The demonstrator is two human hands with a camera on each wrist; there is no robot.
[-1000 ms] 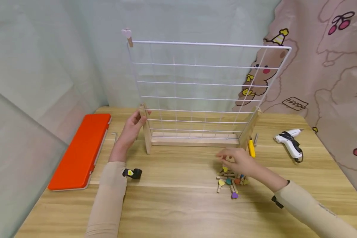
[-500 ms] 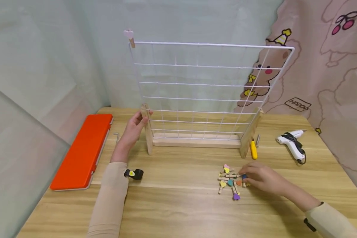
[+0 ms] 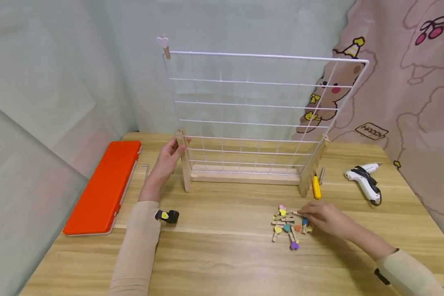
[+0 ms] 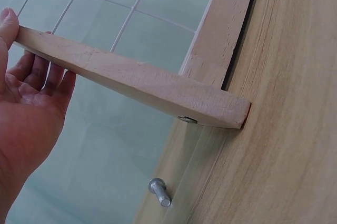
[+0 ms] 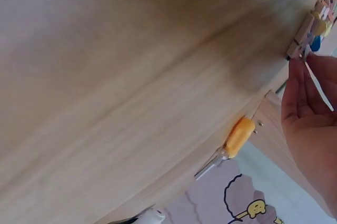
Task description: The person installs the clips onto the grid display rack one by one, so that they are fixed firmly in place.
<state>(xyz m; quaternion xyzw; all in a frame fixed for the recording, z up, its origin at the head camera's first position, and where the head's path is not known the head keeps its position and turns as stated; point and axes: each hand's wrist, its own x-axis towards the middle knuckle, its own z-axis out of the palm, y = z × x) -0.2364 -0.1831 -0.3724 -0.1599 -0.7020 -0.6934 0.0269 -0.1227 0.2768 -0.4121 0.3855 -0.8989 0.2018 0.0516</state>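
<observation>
My left hand (image 3: pixel 166 160) grips the upper part of the left wooden post (image 3: pixel 185 170), thumb on one side and fingers behind. In the left wrist view the post (image 4: pixel 131 77) slants down to the tabletop. It supports a white wire grid (image 3: pixel 270 55). One mini clothespin (image 3: pixel 163 42) with a pale pink heart is clipped on the grid's top left corner. My right hand (image 3: pixel 327 220) pinches a mini clothespin (image 3: pixel 296 213) at the right side of a heart-clothespin pile (image 3: pixel 286 227). A thin white strip (image 5: pixel 318 84) shows at its fingers in the right wrist view.
A red case (image 3: pixel 103 187) lies at the left, with an L-shaped metal rod (image 3: pixel 145 167) beside it. Right of the stand lie a yellow-handled tool (image 3: pixel 316 188) and a metal piece (image 3: pixel 321 176). A white glue gun (image 3: pixel 364 182) is farther right.
My right hand has moved from above the pile to its right side, and its fingertips have shifted from near the blue heart onto a clothespin behind it. My left hand stays on the post.
</observation>
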